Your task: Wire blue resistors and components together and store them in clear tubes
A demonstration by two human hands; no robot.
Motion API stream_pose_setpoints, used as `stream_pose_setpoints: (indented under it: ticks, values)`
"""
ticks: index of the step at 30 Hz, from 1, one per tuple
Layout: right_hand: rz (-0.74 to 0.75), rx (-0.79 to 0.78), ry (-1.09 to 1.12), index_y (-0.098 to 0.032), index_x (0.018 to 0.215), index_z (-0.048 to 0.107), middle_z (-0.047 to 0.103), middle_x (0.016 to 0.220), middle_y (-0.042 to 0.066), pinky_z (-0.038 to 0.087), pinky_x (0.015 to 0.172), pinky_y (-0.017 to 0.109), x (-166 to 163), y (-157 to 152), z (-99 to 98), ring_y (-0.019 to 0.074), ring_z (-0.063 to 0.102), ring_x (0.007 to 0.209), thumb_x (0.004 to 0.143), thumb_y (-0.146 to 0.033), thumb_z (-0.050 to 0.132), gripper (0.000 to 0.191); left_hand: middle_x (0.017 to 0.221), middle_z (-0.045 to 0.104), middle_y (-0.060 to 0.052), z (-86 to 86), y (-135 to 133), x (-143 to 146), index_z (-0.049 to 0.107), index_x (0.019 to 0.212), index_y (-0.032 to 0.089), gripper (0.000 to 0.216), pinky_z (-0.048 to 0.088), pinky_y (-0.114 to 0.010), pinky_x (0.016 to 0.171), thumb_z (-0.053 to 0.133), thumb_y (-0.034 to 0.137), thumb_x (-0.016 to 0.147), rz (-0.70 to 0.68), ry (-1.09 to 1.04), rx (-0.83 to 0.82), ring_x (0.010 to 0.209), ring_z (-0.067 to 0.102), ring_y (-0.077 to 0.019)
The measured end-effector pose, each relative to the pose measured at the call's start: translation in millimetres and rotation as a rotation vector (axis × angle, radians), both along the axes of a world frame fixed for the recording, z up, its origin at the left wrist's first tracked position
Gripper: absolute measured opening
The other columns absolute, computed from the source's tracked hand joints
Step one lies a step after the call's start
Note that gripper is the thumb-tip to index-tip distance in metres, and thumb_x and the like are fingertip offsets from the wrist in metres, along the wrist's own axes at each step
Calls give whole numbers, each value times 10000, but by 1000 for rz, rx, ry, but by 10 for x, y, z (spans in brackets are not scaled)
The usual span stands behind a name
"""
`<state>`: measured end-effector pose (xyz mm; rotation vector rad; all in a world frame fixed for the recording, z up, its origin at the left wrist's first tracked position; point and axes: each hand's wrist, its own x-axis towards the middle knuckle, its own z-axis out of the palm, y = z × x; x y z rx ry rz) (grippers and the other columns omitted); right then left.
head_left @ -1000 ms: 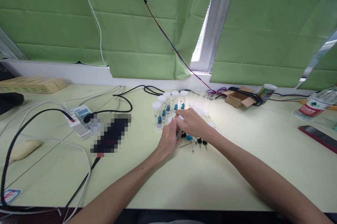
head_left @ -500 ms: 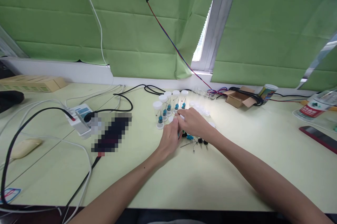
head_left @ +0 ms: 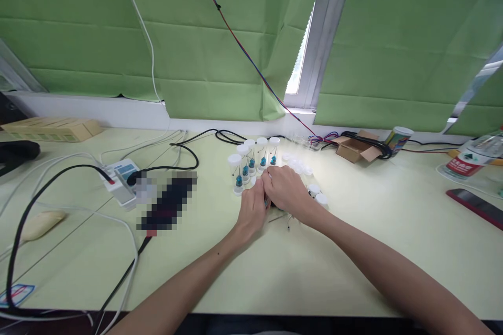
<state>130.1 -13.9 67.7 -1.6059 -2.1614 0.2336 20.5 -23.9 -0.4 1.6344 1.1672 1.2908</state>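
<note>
My left hand (head_left: 251,210) and my right hand (head_left: 286,190) meet at the middle of the pale green table (head_left: 275,267), fingers curled together round something small that I cannot make out. Just behind them stands a row of several small clear vials (head_left: 251,159) with white caps, each holding a blue part. Two loose white caps (head_left: 317,194) lie right of my right hand. Thin metal pins (head_left: 283,217) show under the hands.
A white power strip (head_left: 118,179) with black and white cables lies at the left, beside a blurred dark object (head_left: 167,201). An open cardboard box (head_left: 356,147), a paper cup (head_left: 397,138), a water bottle (head_left: 473,158) and a red phone (head_left: 473,206) sit at the right.
My right hand has come down and toward me, covering the small blue and black parts that lay on the table. Two white caps now show to its right.
</note>
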Motion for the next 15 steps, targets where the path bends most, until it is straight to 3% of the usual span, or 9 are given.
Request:
stream_pose_setpoints:
  ticks: [6,10,15]
  values:
    - [5,4,-53,-192,640,429,531,653,53,221,523,282,8,-6,31,163,447,588,924,-223,389,288,395,372,-16,30,-17,10,298,422,223,678,287,-294,497,135,611,952,21,-9,-17,431,351,-130]
    - [103,39,-135,-196,666,425,535,705,56,202,520,287,49,2,33,165,436,599,937,-221,381,276,396,388,-17,43,-17,20,323,422,218,696,285,-294,478,135,646,937,-4,-60,-37,423,358,-126]
    - [133,-22,-8,-208,728,456,524,658,29,256,529,273,140,13,106,169,444,598,988,-446,328,375,419,417,-4,100,33,-12,400,485,208,676,309,-273,456,185,680,917,-76,-191,-65,420,380,-119]
